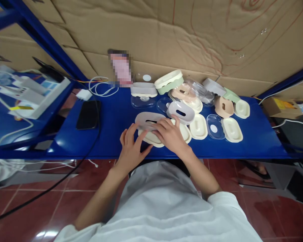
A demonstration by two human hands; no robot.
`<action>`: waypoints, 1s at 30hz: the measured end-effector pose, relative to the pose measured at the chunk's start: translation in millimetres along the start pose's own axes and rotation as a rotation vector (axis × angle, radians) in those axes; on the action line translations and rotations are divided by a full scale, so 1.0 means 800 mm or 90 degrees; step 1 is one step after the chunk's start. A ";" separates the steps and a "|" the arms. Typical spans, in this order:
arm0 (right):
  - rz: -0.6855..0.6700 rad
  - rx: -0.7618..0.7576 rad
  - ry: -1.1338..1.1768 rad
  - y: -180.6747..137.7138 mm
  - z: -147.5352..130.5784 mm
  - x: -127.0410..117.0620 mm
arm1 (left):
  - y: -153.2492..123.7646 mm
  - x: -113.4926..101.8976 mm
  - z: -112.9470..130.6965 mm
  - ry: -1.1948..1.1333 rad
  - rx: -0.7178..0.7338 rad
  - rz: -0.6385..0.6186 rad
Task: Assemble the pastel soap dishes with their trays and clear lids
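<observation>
My left hand point(130, 146) has its fingers spread at the left end of a grey oval shell with a slot point(141, 117) and a cream oval tray point(151, 139) below it. Its thumb and fingertips are close to their edges; whether they press on either piece is hard to see. With fingers curled, my right hand point(170, 132) grips the grey shell near its slot and partly hides it. Beside that hand are another grey slotted shell point(181, 112) and a partly covered cream tray point(185, 132).
More cream trays point(199, 127), a clear lid point(215, 126), a peach slotted shell point(224, 107) and a green-and-cream box point(169, 81) are on the blue table point(111, 137). To the left lie a black phone point(87, 115), a white charger point(84, 94) and cables. Cardboard point(146, 30) lines the back.
</observation>
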State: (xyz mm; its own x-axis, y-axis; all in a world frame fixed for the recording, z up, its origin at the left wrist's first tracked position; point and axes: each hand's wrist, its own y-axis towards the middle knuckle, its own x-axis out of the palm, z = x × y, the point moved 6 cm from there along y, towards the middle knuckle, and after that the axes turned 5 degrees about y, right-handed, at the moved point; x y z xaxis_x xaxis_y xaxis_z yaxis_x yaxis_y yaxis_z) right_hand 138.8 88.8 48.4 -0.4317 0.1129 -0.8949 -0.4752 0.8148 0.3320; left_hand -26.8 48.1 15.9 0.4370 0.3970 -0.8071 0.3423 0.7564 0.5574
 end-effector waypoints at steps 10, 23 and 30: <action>-0.011 -0.040 0.026 -0.078 -0.018 0.009 | 0.008 0.015 -0.003 -0.087 0.062 -0.146; 0.214 0.143 -0.092 -0.156 0.076 -0.067 | -0.011 0.000 0.006 -0.165 0.094 -0.153; 0.276 0.352 -0.151 -0.250 0.171 -0.097 | -0.010 -0.001 0.007 -0.276 0.025 -0.177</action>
State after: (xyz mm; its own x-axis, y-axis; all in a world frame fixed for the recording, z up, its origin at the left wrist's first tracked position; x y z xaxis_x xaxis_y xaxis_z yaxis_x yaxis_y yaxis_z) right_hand 372.8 -5.2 10.6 -0.2860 0.5579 -0.7791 0.1819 0.8299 0.5275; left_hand -25.2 38.7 13.5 0.6273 -0.0742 -0.7752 0.5217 0.7791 0.3477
